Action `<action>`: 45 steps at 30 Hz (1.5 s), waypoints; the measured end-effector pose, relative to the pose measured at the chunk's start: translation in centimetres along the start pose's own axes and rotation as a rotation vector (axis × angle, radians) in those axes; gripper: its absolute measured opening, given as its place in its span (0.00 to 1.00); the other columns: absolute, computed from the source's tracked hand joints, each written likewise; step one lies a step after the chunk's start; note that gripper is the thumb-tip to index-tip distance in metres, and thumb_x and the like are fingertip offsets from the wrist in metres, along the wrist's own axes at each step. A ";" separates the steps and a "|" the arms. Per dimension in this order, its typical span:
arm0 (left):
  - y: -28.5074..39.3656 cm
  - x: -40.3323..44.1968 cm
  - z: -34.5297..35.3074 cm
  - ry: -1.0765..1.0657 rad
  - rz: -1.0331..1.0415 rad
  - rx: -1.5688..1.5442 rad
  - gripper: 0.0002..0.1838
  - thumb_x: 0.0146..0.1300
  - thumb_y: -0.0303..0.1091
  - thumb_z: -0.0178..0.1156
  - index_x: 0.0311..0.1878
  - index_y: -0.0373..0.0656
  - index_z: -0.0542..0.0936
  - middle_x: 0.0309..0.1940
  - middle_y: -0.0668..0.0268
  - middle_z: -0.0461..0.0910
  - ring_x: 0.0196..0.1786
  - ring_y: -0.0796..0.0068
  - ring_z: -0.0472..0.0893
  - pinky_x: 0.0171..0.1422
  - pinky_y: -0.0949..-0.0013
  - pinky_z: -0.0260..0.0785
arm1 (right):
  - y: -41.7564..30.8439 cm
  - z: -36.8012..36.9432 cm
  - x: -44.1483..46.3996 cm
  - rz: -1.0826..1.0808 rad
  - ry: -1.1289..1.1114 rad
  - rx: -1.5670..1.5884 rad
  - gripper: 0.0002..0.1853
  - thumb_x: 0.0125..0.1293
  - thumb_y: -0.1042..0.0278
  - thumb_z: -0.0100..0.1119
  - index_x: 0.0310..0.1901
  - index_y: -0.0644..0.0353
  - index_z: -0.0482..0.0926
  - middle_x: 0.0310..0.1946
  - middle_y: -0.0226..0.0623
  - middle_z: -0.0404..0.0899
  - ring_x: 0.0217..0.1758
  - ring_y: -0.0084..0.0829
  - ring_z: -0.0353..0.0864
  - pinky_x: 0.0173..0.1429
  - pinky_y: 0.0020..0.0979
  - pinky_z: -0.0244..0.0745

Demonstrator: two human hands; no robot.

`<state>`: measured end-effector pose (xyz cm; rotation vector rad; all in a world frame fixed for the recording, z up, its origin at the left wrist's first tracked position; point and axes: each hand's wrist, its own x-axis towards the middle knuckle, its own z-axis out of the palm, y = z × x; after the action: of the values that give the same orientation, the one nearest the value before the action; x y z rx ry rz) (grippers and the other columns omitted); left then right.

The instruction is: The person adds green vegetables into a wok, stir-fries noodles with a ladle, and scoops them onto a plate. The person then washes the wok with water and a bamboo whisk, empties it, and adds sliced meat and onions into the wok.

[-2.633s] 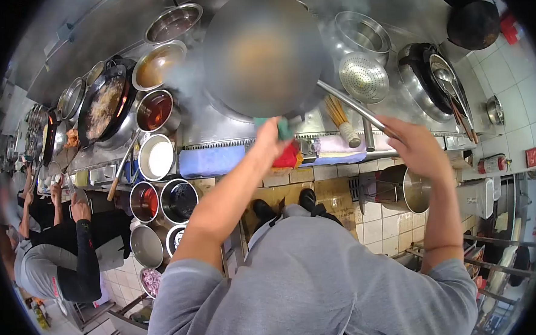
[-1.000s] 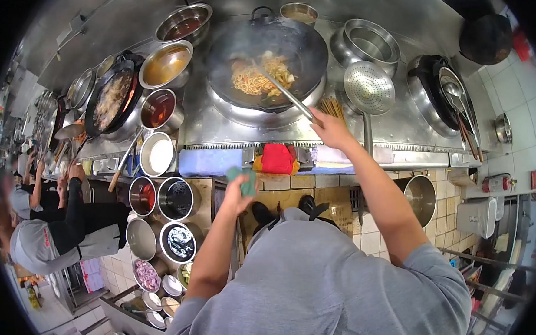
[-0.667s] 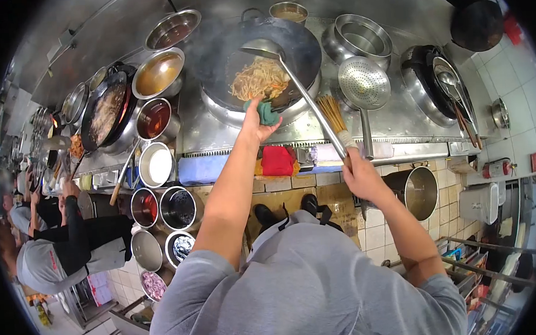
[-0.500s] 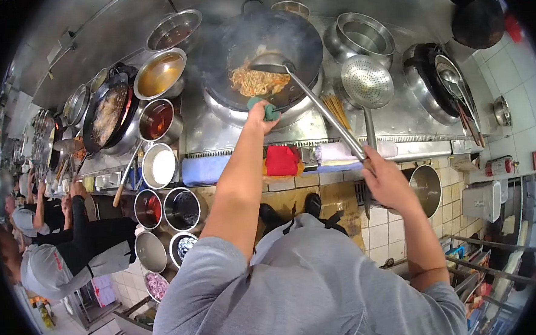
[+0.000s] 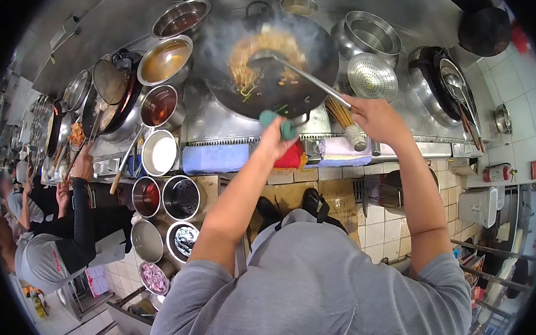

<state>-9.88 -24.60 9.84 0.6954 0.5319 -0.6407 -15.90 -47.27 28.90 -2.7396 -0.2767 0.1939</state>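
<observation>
My left hand (image 5: 273, 142) is closed around the near handle of a large black wok (image 5: 221, 88), with a green cloth (image 5: 287, 128) between palm and handle. The wok is tilted and steaming. Noodles with bits of vegetable (image 5: 266, 49) are spread, blurred by motion, over its far half. My right hand (image 5: 377, 120) grips the long handle of a steel ladle (image 5: 312, 80). The ladle's bowl is inside the wok, at the near side of the noodles. Just below my right hand lies a bamboo wok brush (image 5: 342, 116).
A perforated skimmer (image 5: 372, 78) and a steel pot (image 5: 372, 33) are on the right. Along the left stand a bowl of yellow liquid (image 5: 164, 61), a pot of red liquid (image 5: 159, 107) and a white-filled pot (image 5: 160, 153). A co-worker (image 5: 48, 258) works at another wok, far left.
The wok has come towards me and tilted, and the noodles have spread to its far side. My left hand moved back and right; my right hand moved forward with the ladle.
</observation>
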 end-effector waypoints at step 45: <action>-2.8 -3.9 -8.9 -0.119 -0.119 0.536 0.23 0.57 0.43 0.65 0.52 0.42 0.73 0.38 0.63 0.77 0.36 0.70 0.78 0.38 0.64 0.75 | 3.7 16.2 6.5 0.288 0.389 0.166 0.26 0.65 0.66 0.48 0.64 0.65 0.62 0.38 0.52 0.81 0.38 0.53 0.80 0.46 0.42 0.74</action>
<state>-16.54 -18.48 5.40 1.1257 0.2900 -0.9451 -11.75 -43.47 11.98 -2.5695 0.2307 -0.2308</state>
